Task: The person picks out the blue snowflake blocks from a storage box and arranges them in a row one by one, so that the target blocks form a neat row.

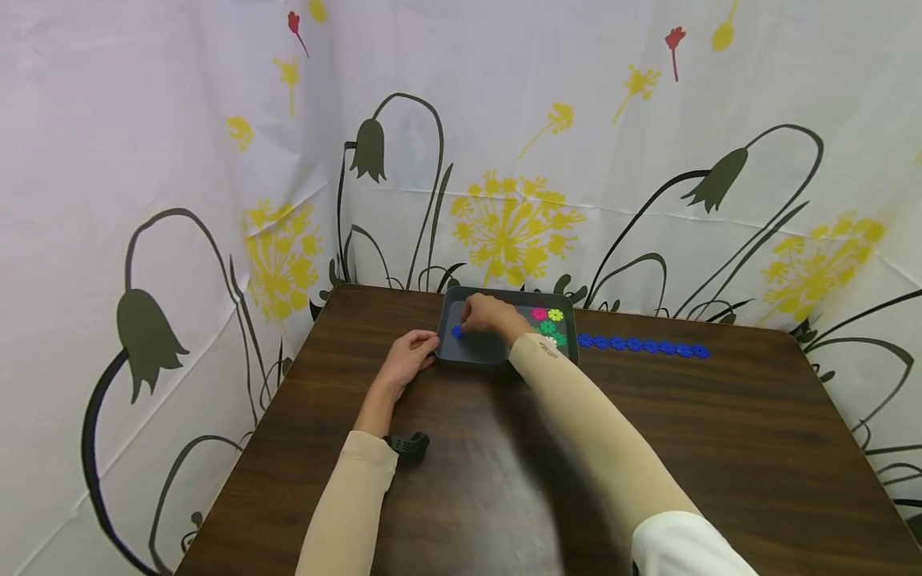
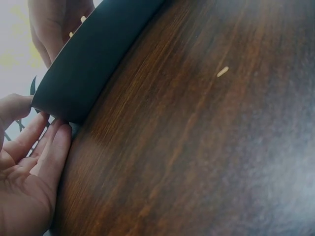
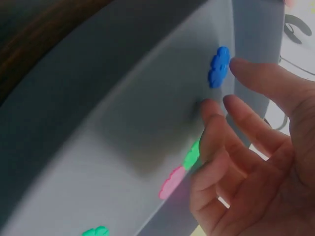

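Note:
Inside a dark grey tray (image 1: 475,363), a blue flower-shaped disc (image 3: 219,68) lies near one end wall. My right hand (image 1: 492,314) reaches over the tray floor beside that disc. In the right wrist view its thumb tip is right at the disc's edge, the fingers loosely bent and spread from the thumb. My left hand (image 1: 405,358) holds the tray's near left corner, with the thumb at the rim and the other fingers against the outer wall below, as the left wrist view shows.
Pink (image 1: 539,314), yellow (image 1: 555,315), green (image 1: 547,327) and white (image 1: 551,342) flower discs lie at the tray's right end. A row of several blue flower discs (image 1: 634,345) extends rightward on the wooden table (image 1: 468,496). A flowered curtain (image 1: 612,160) hangs behind.

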### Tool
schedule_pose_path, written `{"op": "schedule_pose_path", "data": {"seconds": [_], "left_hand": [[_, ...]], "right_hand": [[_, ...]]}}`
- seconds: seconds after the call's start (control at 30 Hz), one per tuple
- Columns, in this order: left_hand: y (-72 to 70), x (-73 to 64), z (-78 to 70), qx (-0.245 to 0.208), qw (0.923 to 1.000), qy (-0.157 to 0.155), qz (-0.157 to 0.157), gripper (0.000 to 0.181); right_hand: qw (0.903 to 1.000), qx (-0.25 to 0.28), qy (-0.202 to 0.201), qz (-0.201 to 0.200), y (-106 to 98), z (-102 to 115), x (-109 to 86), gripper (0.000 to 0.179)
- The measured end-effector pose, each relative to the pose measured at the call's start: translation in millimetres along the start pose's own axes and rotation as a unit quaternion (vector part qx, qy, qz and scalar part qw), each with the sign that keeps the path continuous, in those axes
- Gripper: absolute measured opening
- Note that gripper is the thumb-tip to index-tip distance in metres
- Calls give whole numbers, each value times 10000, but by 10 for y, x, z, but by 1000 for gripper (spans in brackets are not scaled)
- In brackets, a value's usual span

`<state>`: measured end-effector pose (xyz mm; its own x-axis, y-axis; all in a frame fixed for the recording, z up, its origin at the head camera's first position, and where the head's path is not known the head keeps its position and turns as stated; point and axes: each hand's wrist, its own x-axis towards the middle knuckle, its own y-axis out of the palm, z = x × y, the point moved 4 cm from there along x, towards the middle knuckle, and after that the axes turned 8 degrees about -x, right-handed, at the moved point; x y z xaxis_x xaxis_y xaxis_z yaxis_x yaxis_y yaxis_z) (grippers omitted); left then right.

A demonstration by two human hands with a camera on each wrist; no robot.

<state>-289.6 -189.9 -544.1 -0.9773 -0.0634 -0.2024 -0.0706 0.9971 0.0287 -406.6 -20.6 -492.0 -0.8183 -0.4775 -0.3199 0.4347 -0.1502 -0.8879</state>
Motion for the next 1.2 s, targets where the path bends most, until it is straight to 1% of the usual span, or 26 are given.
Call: {"op": "schedule_pose_path", "data": {"seconds": [0.07,0.1,0.3,0.33,0.37,0.57,0.67,0.7,0.73,0.77,0.9,0.93,1.03,1.2], "left_hand": [[1,-9,-19,-17,10000,-27,-1,43],[1,-15,-26,-17,10000,-46,7,43],[8,-22,-33,-2,10000,-26,19,43],[8,-21,-35,11,10000,-7,20,43],[9,-19,-39,19,10000,-1,13,43],[-1,-6,-46,66,10000,20,-8,43],[-5,-3,-33,31,10000,-8,-1,42],[-7,-3,-29,29,10000,-16,-3,42],[-9,-5,-25,28,10000,-19,-7,42],[-11,-8,-23,20,10000,-16,-16,42],[-11,-16,-22,17,10000,6,-6,43],[-9,-15,-20,-1,10000,4,1,43],[-1,-13,-15,-38,10000,-1,41,44],[-1,-16,-21,8,10000,33,60,44]], "right_hand": [[9999,-67,41,92,4,28,24,36],[9998,-145,74,104,23,24,79,36],[9993,-241,177,211,77,31,160,25],[9994,-181,175,231,73,40,135,24],[9995,-195,147,177,102,12,201,25],[9999,-153,-32,72,194,-51,400,32],[9999,-86,-77,102,184,-27,347,30],[9999,-18,-157,66,216,-62,390,30],[9998,-23,-186,32,212,-48,362,28],[9998,9,-211,45,185,-11,283,27],[9991,85,-360,-184,164,49,153,26],[9993,62,-309,-217,123,100,58,26],[9991,90,-263,-331,115,99,-3,26],[9988,189,-199,-411,100,64,-62,17]]}}
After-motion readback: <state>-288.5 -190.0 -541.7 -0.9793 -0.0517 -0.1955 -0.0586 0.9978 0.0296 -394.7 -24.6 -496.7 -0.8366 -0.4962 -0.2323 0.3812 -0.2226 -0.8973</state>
